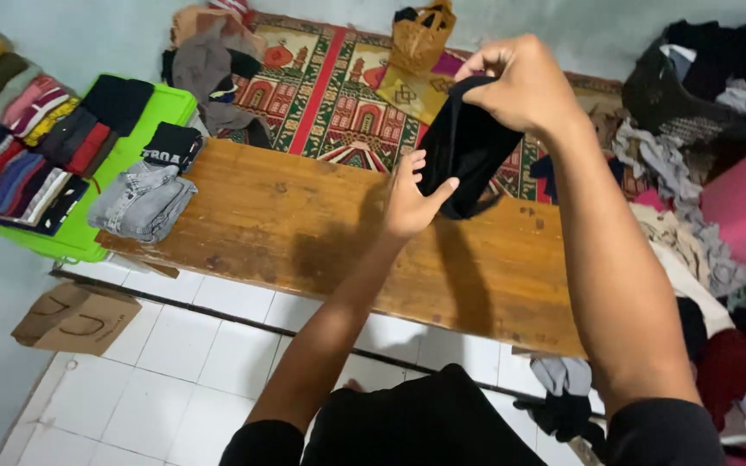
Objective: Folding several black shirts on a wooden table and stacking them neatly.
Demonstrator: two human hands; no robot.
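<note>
A black garment (464, 147) hangs above the far side of a low wooden table (304, 233). My right hand (524, 86) pinches its top edge, lifted high. Lower down, my left hand (412, 198) grips the garment's lower left side with thumb and fingers. The cloth's bottom end dangles just over the tabletop.
Folded grey jeans (140, 203) and a folded black shirt (173, 145) lie on the table's left end. A green tray (88, 237) holds rows of folded clothes. A patterned rug (330, 95), a brown bag (420, 39), a cardboard piece (75, 319) and loose clothes piles (701, 173) surround the table.
</note>
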